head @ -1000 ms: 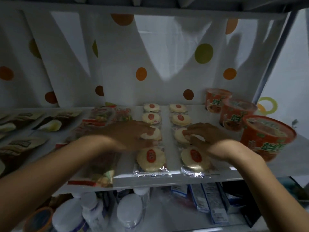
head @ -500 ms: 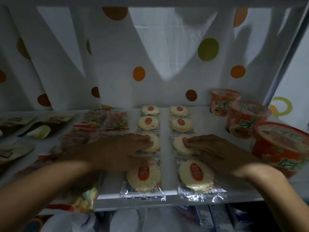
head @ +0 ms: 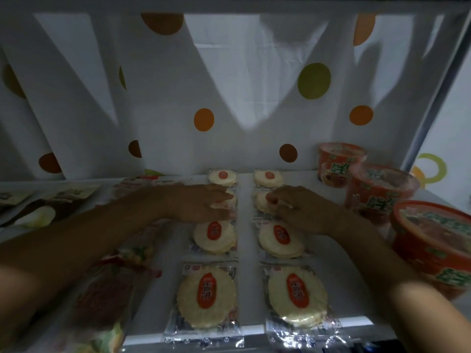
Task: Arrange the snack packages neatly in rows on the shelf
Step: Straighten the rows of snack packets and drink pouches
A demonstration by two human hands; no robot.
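Round rice-cracker packets with red labels lie in two rows running from the shelf's front edge to the back. My left hand [head: 201,203] rests flat on the second-from-back packet [head: 225,203] of the left row. On the matching packet [head: 262,203] of the right row lies my right hand [head: 295,208], fingertips touching it. In front of my hands lie a left packet [head: 214,236] and a right packet [head: 280,240]. Nearest the front edge are another left packet [head: 206,298] and right packet [head: 297,296]. Both hands partly hide the packets under them.
Three orange noodle bowls [head: 379,191] stand in a line along the right side. Red and clear snack bags [head: 107,289] lie left of the cracker rows, darker packets [head: 38,212] farther left. A dotted curtain [head: 229,98] closes the back. The white shelf [head: 248,250] shows between the rows.
Both hands have moved back along the rows, from the third packets to the ones second from the back. The camera has come closer to the shelf.
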